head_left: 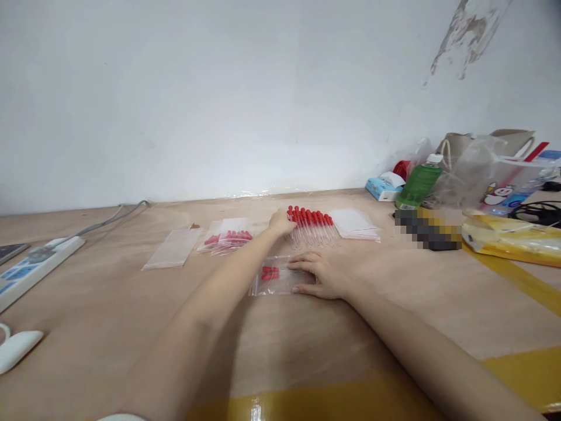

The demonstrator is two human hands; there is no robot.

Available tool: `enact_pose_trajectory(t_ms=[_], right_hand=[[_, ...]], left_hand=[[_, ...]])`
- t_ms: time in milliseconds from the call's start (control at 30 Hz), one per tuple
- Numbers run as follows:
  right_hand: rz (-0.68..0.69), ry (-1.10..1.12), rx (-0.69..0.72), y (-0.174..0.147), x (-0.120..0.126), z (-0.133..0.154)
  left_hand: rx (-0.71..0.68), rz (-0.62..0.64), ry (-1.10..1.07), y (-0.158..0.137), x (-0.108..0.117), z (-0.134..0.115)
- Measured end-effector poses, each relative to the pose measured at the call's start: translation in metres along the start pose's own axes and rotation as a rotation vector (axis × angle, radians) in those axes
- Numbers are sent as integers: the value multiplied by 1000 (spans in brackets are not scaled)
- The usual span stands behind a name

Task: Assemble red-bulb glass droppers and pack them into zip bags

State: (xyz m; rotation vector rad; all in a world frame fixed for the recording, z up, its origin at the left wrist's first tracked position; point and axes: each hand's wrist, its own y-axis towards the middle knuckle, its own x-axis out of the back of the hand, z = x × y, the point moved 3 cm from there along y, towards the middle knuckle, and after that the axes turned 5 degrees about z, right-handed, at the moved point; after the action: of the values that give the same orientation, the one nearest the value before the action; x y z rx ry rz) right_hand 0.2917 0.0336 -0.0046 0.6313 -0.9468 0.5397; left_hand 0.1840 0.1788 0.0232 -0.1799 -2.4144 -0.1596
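My left hand reaches to the left end of a row of droppers with red rubber bulbs and clear thin tubes. Its fingers are closed at the outermost dropper, partly hiding it. My right hand lies with its fingers spread on a clear zip bag, resting on the bag's right part. Inside that bag are a few red bulbs. Left of my left forearm, more red-bulbed droppers lie in clear bags.
A stack of flat bags lies right of the droppers, and another flat bag lies to the left. At the right stand a green bottle, a tissue pack and a yellow package. A power strip is far left.
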Motion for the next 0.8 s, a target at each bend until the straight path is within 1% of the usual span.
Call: enact_pose_trajectory(t_ms=[100, 167, 233, 267, 300, 367, 433, 500, 567, 633, 733, 800], right_hand=[[5, -2, -4, 0, 0, 0], [0, -1, -6, 0, 0, 0], [-4, 5, -6, 1, 0, 0], [-4, 9, -4, 1, 0, 0], [-3, 12, -2, 1, -1, 0], [-2, 18, -1, 1, -1, -1], [2, 19, -10, 1, 0, -1], [9, 16, -21, 0, 0, -1], [13, 17, -27, 0, -1, -2], [11, 24, -28, 0, -1, -2], [3, 25, -36, 0, -2, -2], [3, 19, -38, 0, -2, -2]], left_hand=[[-14, 17, -82, -7, 6, -3], [-44, 45, -140, -18, 15, -3], [-112, 72, -244, -36, 29, -1], [-175, 78, -359, -47, 38, 2], [-238, 62, -463, -59, 49, 6], [-277, -19, -547, -84, 71, 20], [-274, -97, -569, -109, 90, 38], [-242, -134, -553, -131, 100, 57], [-210, -170, -573, -146, 104, 72], [-190, -202, -604, -156, 102, 82], [-166, -233, -642, -161, 95, 88], [-149, -231, -657, -161, 90, 88]])
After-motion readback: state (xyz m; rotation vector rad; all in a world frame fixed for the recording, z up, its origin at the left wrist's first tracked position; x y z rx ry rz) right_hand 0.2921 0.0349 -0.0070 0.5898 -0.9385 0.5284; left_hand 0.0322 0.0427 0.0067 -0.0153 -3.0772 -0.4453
